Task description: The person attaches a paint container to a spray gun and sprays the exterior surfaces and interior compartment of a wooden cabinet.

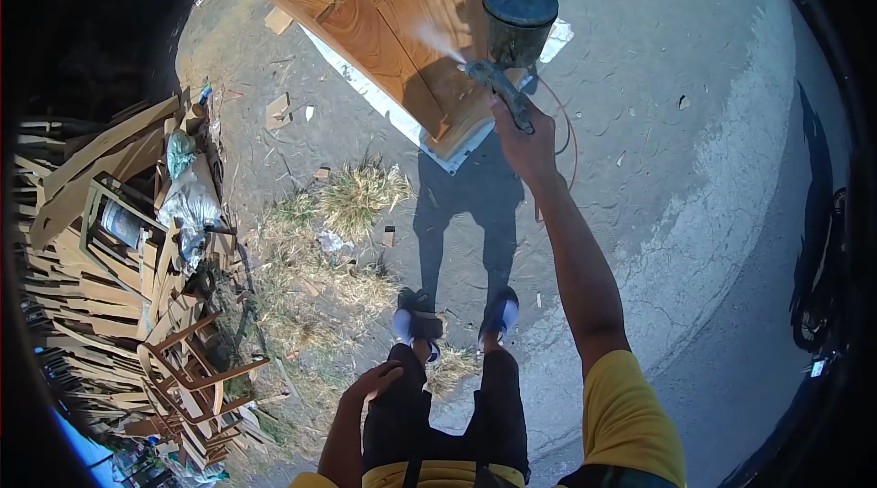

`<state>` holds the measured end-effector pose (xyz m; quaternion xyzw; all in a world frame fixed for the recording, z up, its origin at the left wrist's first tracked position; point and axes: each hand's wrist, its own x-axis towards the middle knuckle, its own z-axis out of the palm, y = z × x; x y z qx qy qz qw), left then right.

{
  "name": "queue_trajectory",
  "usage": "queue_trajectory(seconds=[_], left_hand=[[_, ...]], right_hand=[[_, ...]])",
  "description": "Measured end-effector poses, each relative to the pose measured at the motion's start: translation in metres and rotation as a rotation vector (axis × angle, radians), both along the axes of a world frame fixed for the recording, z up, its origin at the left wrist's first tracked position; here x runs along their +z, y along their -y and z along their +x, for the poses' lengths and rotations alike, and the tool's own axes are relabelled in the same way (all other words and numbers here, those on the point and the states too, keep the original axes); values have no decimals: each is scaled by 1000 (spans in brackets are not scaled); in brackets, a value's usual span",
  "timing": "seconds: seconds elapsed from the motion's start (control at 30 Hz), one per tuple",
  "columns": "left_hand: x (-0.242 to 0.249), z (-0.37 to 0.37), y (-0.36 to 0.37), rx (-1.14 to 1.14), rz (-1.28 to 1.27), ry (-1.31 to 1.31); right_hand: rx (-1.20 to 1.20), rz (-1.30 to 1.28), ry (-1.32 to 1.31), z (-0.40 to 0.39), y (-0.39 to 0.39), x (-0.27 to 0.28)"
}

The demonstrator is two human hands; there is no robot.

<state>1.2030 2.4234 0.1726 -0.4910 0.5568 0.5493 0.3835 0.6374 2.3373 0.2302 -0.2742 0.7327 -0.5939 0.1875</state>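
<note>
My right hand (527,141) is wrapped round the handle of a paint spray gun (496,84), held out ahead at arm's length. A dark, lidded cup (521,17) sits on the gun. White mist leaves the nozzle towards a wooden furniture piece (402,22) with brown panels and visible grain. Its near corner rests over a white sheet (370,93) on the ground. My left hand (373,381) hangs low by my left thigh, fingers stretched out against the dark trousers, holding nothing.
A thin red hose (574,145) trails down near the gun. Scrap wood (100,296) is heaped at left, with a wooden chair frame (196,378) and plastic bags (190,200). Dry grass (356,200) grows ahead of my feet. A motorcycle (813,319) stands at far right.
</note>
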Motion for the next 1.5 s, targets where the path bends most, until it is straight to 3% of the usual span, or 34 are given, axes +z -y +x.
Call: queue_trajectory(seconds=[0.1,0.17,0.27,0.3,0.33,0.43,0.5,0.63,0.93,1.1,1.2,1.3,1.5], left_hand=[[-9,-13,-17,-4,-56,18],[-26,-20,-49,-162,-220,-112],[-38,-66,-82,-279,-192,109],[-50,-76,-88,-358,-344,143],[-58,-79,-88,-436,-489,177],[-60,-83,-66,-393,-495,182],[-59,-89,-53,-398,-496,186],[-64,-88,-43,-399,-508,150],[-70,-119,-65,-335,-475,175],[-70,-139,-99,-298,-462,284],[-73,-145,-116,-266,-478,294],[-76,-154,-128,-260,-495,324],[-82,-158,-143,-264,-492,361]], right_hand=[[-21,44,39,4,2,-71],[-42,102,51,7,5,-120],[-60,201,100,12,8,-184],[-60,239,134,12,14,-204],[-66,248,138,13,18,-226],[-120,248,117,23,23,-278],[-93,454,104,18,32,-294],[-110,496,24,15,37,-264],[-4,151,84,-27,13,-18],[83,-125,-150,-58,4,62],[106,-257,-155,-78,7,62],[96,-168,-113,-92,6,37],[48,56,0,-102,0,-93]])
